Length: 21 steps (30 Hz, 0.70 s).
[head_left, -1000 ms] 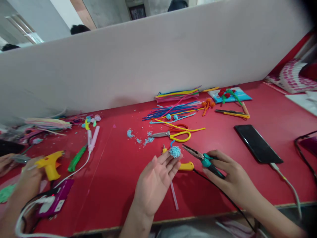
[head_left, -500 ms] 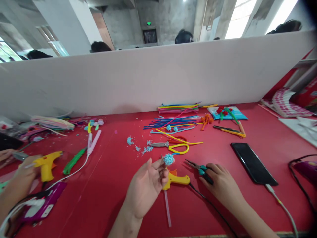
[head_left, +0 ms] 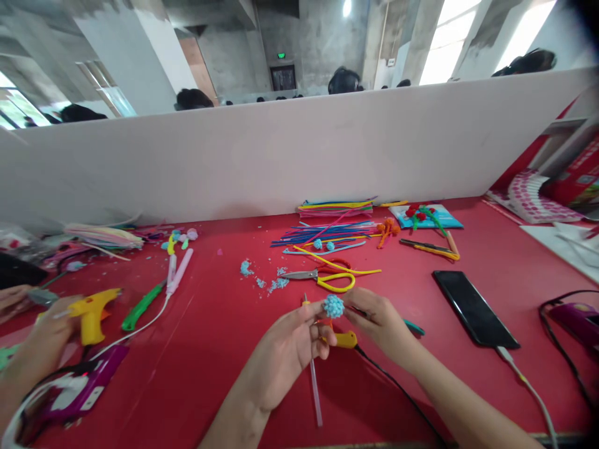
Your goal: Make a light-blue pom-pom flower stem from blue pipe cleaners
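Low centre of frame, the left hand (head_left: pixel 285 349) pinches the blue fuzzy ball (head_left: pixel 334 306) in its fingers. The right hand (head_left: pixel 380 319), fingers narrowed, meets it from the right, perhaps gripping.

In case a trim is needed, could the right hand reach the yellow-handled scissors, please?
Probably yes: the scissors lie just beyond the right hand with nothing between, though its fingertips are at the blue pompom.

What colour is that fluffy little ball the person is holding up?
Light blue; the fluffy ball shows best in the head view.
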Tool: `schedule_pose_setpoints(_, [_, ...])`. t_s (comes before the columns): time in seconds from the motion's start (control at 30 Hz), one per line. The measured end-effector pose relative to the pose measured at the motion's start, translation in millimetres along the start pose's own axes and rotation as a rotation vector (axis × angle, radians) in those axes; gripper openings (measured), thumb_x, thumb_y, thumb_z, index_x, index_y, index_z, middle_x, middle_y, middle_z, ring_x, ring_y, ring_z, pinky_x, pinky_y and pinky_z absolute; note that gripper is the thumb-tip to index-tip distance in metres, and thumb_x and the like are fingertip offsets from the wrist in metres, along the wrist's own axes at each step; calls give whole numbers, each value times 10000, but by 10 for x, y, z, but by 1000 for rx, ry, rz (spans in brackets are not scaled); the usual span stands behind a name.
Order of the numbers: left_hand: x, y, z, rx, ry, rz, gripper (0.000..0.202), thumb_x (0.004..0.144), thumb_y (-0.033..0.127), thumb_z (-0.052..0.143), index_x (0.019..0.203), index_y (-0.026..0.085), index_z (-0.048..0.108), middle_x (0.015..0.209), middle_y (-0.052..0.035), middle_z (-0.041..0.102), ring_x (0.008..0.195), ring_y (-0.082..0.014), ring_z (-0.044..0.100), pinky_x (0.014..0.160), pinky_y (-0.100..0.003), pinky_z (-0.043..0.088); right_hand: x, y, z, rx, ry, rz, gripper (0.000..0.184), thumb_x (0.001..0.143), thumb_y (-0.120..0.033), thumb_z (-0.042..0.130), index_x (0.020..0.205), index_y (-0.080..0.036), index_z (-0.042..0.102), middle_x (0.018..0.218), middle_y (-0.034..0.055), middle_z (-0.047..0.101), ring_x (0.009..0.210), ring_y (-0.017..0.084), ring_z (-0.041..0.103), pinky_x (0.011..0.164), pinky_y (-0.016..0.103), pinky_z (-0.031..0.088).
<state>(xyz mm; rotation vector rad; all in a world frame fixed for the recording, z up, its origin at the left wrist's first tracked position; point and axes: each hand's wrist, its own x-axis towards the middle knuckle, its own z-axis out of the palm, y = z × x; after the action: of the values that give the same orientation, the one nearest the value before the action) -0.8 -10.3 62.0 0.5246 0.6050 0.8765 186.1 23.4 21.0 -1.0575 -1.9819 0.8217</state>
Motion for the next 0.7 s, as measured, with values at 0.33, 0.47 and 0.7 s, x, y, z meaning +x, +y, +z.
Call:
schedule_pose_setpoints(0.33, [-36,49,37,-125,-77,-57,349,880,294,438,1102,86,608,1143,-133,541,828,-155,540,694,-237,415,-2,44,201,328,76,92,127,818,-165,519,870,-195,631,874,34,638,801,168,586,694,268,452])
schedule_pose_setpoints(0.47, [-38,43,38,-44,-70,-21,347,899,298,404,1102,93,596,1186,-150,540,823,-161,562,666,-238,424,10,19,123,260,24,69,148,851,-200,507,865,-172,651,803,36,634,749,162,575,688,268,442])
schedule_pose_setpoints(0.7, [-24,-35,-1,214,98,125,156,822,186,562,959,119,598,958,-128,655,638,-120,577,527,-209,393,62,-122,14,110,-115,-67,190,898,-220,468,847,-183,647,779,29,612,758,151,557,728,280,441])
